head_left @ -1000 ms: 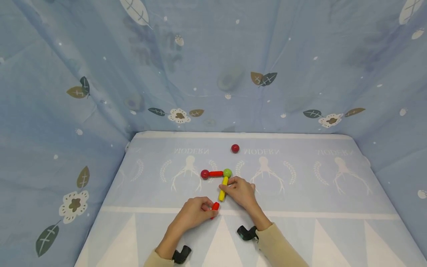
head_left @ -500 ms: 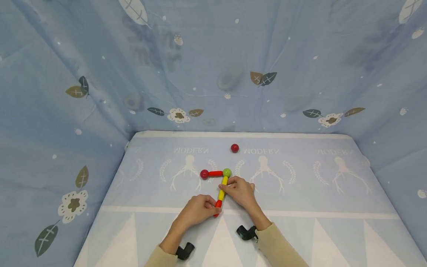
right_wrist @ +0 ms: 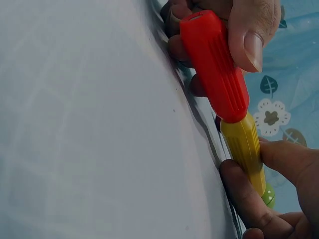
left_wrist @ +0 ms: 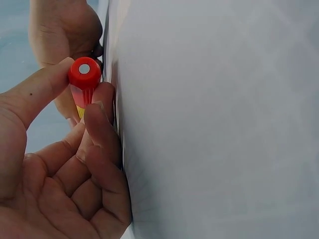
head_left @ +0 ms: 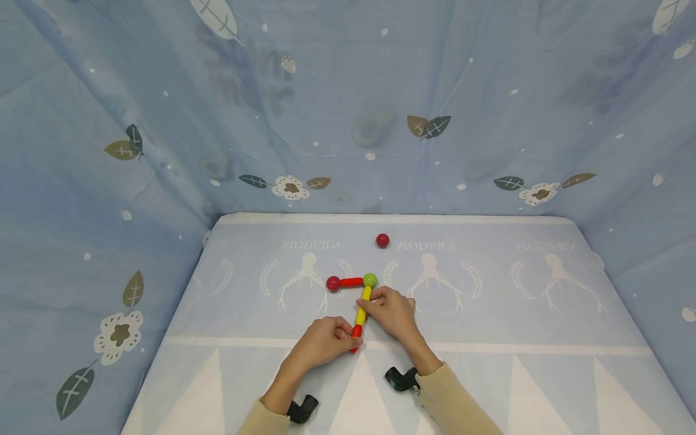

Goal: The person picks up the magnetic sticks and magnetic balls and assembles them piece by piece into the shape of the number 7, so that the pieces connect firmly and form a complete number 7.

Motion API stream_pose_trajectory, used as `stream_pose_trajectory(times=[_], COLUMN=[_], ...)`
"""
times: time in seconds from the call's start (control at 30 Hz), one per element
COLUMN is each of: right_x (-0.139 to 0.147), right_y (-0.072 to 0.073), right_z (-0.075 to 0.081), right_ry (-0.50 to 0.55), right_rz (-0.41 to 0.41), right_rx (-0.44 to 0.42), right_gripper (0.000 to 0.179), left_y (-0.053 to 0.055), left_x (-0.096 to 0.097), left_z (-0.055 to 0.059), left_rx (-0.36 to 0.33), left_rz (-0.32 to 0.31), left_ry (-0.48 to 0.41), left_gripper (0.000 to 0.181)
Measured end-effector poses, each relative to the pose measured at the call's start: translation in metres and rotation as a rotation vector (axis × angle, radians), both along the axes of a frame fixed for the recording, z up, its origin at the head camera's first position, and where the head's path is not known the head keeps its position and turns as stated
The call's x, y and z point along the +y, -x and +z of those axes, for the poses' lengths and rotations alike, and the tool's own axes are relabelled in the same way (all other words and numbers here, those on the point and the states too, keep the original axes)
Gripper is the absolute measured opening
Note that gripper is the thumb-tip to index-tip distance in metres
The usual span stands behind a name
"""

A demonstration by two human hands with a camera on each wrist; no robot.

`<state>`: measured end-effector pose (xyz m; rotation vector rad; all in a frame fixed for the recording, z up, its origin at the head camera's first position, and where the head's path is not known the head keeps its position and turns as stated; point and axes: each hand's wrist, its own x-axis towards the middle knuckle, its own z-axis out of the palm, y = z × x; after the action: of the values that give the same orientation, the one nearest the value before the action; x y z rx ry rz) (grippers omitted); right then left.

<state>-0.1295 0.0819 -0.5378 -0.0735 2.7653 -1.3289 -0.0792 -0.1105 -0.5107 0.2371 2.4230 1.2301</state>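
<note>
The left hand's grip (head_left: 322,343) pinches one fluted red rod (right_wrist: 214,64), meeting the fluted yellow rod (right_wrist: 243,147) clamped in the right hand's grip (head_left: 393,311). One green ball (head_left: 370,280) links yellow to a second red rod (head_left: 351,282), tipped with a glossy red ball (head_left: 333,283); another red ball (head_left: 383,240) sits apart on the printed desk (head_left: 489,314).

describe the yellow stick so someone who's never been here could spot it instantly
On the patterned tabletop, find the green ball beyond the right hand. From it, the yellow stick runs toward the bottom of the head view, pinched by that hand, its near end meeting a red stick. It is the only yellow stick; the other two are red.
</note>
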Motion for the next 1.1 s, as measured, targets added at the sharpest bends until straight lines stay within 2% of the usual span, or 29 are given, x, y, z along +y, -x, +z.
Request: stream_pose_trajectory(times=[0.23,0.47,0.8,0.93,1.1], right_x=[-0.002,-0.004,-0.006,-0.006,-0.005], right_y=[-0.001,-0.002,-0.002,-0.003,-0.003], right_z=[-0.001,0.0,-0.001,-0.001,-0.002], right_ry=[-0.014,0.01,0.025,0.024,0.037], right_rz=[-0.018,-0.049,-0.063,-0.059,-0.055], right_rx=[0.004,0.012,0.018,0.014,0.015], right_gripper=[0.036,0.035,0.036,0.037,0.037], left_y=[0.0,0.0,0.004,0.019,0.056], left_x=[-0.001,-0.003,-0.008,-0.012,-0.01], left_z=[0.0,-0.001,0.001,0.011,0.027], left_rx=[0.015,0.061,0.058,0.098,0.208], left_rz=[0.004,0.009,0.027,0.05,0.101], left_ry=[-0.001,0.011,0.034,0.054,0.007], left_gripper=[0.024,0.027,0.029,0.028,0.027])
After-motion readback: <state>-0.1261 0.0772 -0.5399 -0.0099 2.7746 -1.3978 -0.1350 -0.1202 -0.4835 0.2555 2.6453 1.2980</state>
